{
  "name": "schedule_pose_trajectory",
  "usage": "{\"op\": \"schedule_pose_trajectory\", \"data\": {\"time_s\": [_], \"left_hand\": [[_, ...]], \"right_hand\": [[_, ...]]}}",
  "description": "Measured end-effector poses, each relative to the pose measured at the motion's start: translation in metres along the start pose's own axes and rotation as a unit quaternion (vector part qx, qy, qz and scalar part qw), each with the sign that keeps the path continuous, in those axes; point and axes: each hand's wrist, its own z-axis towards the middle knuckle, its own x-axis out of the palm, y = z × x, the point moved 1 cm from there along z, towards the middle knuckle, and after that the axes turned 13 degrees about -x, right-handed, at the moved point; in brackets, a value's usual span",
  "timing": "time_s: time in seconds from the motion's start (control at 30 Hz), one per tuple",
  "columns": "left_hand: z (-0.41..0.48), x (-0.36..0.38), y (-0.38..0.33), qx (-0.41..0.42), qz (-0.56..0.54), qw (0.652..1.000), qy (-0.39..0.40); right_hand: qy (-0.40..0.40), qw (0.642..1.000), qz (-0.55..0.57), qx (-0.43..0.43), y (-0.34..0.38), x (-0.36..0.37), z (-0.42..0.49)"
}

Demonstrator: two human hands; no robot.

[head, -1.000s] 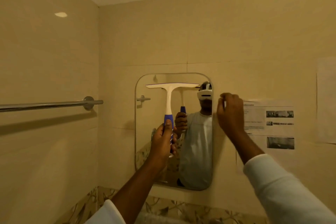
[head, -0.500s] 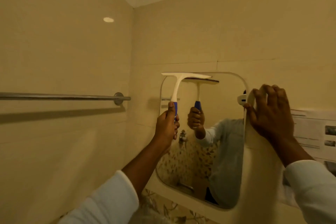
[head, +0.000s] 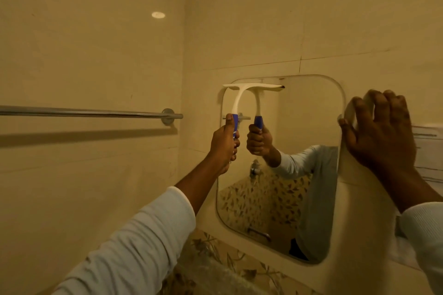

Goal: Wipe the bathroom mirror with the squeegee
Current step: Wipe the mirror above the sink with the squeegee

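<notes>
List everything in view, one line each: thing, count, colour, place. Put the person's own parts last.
mirror: one, clear glass with rounded corners, on the right-hand wall.
squeegee: one, white with a blue handle, blade at the mirror's top left corner.
towel rail: one, chrome, on the left wall.
printed sheet: one, white, on the wall right of the mirror, partly cut off by the frame.
patterned tiles: one band, brown leaf print, below the mirror.
sleeves: two, pale, one on each forearm.
left grip (the left hand): one, wrapped round the squeegee's blue handle.
right grip (the right hand): one, holding the mirror's right edge.
</notes>
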Motion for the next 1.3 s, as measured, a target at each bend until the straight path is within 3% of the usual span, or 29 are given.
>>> {"op": "schedule_pose_trajectory", "data": {"time_s": [0.5,1.3], "left_hand": [[0.005,-0.02,0.038,-0.044,-0.003,0.999,0.017],[-0.038,-0.062,0.21,-0.152,-0.005,0.988,-0.009]], "right_hand": [[-0.027,1.0,-0.006,-0.007,-0.002,0.005,-0.003],[-0.017,1.0,0.021,0.01,0.006,-0.005,-0.004]]}}
